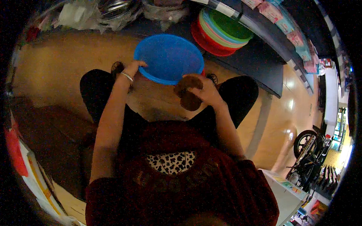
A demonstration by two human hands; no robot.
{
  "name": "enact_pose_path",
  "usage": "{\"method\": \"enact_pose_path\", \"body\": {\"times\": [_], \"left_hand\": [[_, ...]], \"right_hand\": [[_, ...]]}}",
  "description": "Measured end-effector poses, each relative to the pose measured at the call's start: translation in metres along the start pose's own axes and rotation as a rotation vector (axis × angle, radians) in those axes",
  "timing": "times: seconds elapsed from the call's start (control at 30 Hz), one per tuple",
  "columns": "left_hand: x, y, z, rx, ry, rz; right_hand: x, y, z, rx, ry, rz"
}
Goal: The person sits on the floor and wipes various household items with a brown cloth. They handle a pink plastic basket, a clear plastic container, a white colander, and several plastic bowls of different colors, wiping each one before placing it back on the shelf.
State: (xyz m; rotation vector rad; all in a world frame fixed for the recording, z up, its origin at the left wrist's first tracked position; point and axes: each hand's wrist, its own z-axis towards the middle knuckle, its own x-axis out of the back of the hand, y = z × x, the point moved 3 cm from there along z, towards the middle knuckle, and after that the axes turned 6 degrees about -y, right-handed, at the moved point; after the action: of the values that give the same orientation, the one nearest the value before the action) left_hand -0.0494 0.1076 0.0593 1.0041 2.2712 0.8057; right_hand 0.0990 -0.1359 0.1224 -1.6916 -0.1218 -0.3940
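Observation:
A round blue plastic basin (171, 58) is before me between my knees, its inside facing up towards me. A bit of red shows under its near and right rim; what it belongs to is mostly hidden. With a white bracelet at the wrist, my left hand (133, 69) grips the basin's left rim, fingers over the edge. My right hand (205, 90) is shut on a soft brown cloth or sponge (191, 100), too dark to name surely. Its fingertips and part of the brown thing are at the basin's near right rim.
Nested red, yellow, blue and green basins (223, 34) sit on a dark low shelf (254, 67) at the upper right. Clear plastic-wrapped goods (121, 11) line the far side. A white box (282, 189) stands at my right, a motorcycle (306, 149) beyond it on the tiled floor (277, 127).

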Motion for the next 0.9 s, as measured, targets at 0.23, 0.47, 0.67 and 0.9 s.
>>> {"method": "enact_pose_path", "body": {"times": [0.23,0.47,0.67,0.9], "left_hand": [[-0.005,-0.011,-0.011,-0.530,0.409,0.303],[-0.091,-0.029,-0.052,-0.474,0.249,0.534],[-0.120,-0.048,-0.056,-0.588,0.031,0.578],[-0.081,-0.027,-0.054,-0.737,0.076,0.365]], "right_hand": [[0.021,0.024,0.011,-0.296,0.671,1.117],[0.013,0.013,0.025,-0.227,0.778,1.022],[-0.001,0.028,0.048,0.039,0.869,0.528],[-0.053,0.006,0.060,0.147,0.032,-0.130]]}}
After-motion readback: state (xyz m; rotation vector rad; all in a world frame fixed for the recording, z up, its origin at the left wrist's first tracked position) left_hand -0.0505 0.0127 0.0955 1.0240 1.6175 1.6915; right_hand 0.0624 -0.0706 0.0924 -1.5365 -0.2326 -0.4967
